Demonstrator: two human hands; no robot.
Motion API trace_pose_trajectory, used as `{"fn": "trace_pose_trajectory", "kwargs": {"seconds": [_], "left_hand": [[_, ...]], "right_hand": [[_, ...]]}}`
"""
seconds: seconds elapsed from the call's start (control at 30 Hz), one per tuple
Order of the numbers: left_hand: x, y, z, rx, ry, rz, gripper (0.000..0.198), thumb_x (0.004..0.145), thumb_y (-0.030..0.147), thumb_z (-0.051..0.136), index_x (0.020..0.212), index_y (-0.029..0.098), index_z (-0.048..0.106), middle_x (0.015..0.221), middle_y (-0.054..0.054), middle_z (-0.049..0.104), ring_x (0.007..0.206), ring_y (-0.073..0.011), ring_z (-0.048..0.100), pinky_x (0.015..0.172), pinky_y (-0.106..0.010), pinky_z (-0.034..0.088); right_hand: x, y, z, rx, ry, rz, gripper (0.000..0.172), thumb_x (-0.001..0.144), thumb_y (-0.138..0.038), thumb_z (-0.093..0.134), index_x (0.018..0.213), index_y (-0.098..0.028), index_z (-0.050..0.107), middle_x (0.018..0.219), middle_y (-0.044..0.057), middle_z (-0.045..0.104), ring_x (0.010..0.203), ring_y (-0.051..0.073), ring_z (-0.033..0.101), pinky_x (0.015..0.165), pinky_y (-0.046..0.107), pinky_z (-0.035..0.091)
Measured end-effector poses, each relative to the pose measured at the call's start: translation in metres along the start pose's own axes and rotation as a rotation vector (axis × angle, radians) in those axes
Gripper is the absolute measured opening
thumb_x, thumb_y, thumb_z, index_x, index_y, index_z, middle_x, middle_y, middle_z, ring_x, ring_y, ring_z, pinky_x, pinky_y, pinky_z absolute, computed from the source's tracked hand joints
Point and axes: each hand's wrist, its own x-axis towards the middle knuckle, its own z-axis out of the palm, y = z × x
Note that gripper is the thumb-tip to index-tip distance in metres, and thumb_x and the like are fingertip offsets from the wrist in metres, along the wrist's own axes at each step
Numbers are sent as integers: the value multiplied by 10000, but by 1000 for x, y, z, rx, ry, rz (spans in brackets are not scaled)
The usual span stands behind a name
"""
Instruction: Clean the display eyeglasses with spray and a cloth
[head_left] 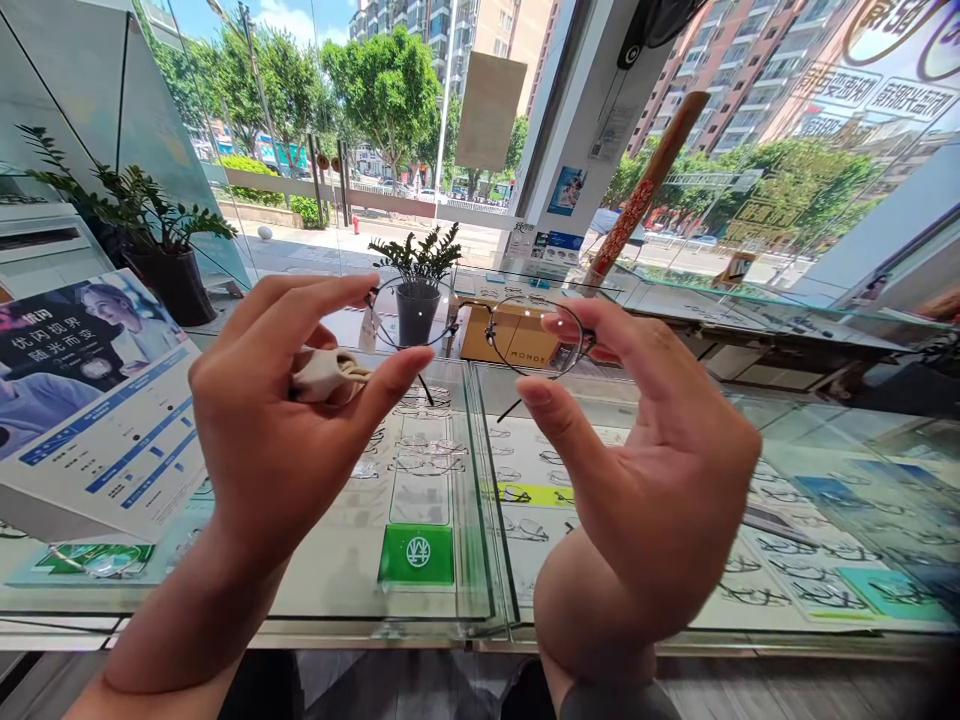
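A pair of thin-rimmed round eyeglasses (472, 306) is held up above the glass counter, its two lenses side by side. My left hand (281, 420) pinches the outer edge of the left rim between thumb and fingers. Tucked in that same palm is a whitish cloth-like bundle (322, 375) with a beige cord; its exact kind is unclear. On the other side, my right hand (645, 450) grips the outer edge of the right rim, its thumb below the lens. Dark temple tips hang beneath the lenses, and a small pale tag (368, 330) dangles near the left rim.
Rows of eyeglasses lie inside the glass display counter (300, 590), around a green sign (416, 553). At left stands a printed display card (97, 420). Potted plants (417, 310) and a tan box (517, 338) are farther back, before large windows. A red-brown pole (645, 190) leans at right.
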Motion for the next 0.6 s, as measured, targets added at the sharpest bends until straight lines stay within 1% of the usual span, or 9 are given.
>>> {"fn": "trace_pose_trajectory", "kwargs": {"seconds": [0.1, 0.23, 0.33, 0.4, 0.5, 0.6], "left_hand": [[0, 1, 0, 17, -9, 6, 504, 867, 464, 977, 1252, 161, 856, 1109, -52, 828, 815, -148, 630, 773, -332, 528], [1, 2, 0, 17, -28, 5, 484, 888, 473, 962, 1239, 160, 848, 1126, -53, 831, 811, -138, 625, 761, -323, 515], [1, 2, 0, 9, -32, 4, 469, 894, 473, 956, 1228, 163, 847, 1116, -49, 831, 805, -134, 629, 763, -323, 513], [1, 3, 0, 4, -40, -3, 458, 897, 473, 952, 1225, 171, 847, 1107, -41, 828, 801, -132, 627, 765, -323, 515], [1, 4, 0, -3, -52, -20, 435, 903, 452, 944, 1228, 180, 846, 1106, -31, 827, 801, -132, 621, 771, -323, 520], [0, 4, 0, -19, -64, -34, 432, 898, 433, 941, 1237, 185, 846, 1119, -27, 829, 804, -134, 620, 777, -327, 526]], "right_hand": [[-1, 0, 0, 7, 5, 3, 320, 1053, -409, 780, 1336, -260, 760, 1218, 93, 809, 1171, 332, 785, 1064, 581, 666], [-2, -1, -2, 17, 2, 11, 320, 1047, -426, 792, 1335, -289, 765, 1208, 78, 806, 1183, 332, 782, 1069, 574, 662], [-1, -3, -3, 19, 3, 15, 287, 1048, -404, 791, 1319, -311, 770, 1194, 58, 810, 1179, 320, 785, 1060, 561, 666], [0, -3, -3, 38, 11, 22, 294, 1021, -385, 825, 1300, -304, 778, 1192, 45, 820, 1157, 302, 788, 1056, 550, 667], [-1, -3, -3, 50, 21, 32, 332, 989, -395, 860, 1288, -273, 784, 1186, 60, 827, 1137, 304, 789, 1054, 561, 666], [-2, -3, -4, 22, 27, 18, 355, 1001, -420, 843, 1311, -261, 775, 1179, 85, 817, 1141, 330, 786, 1044, 588, 669]]}}
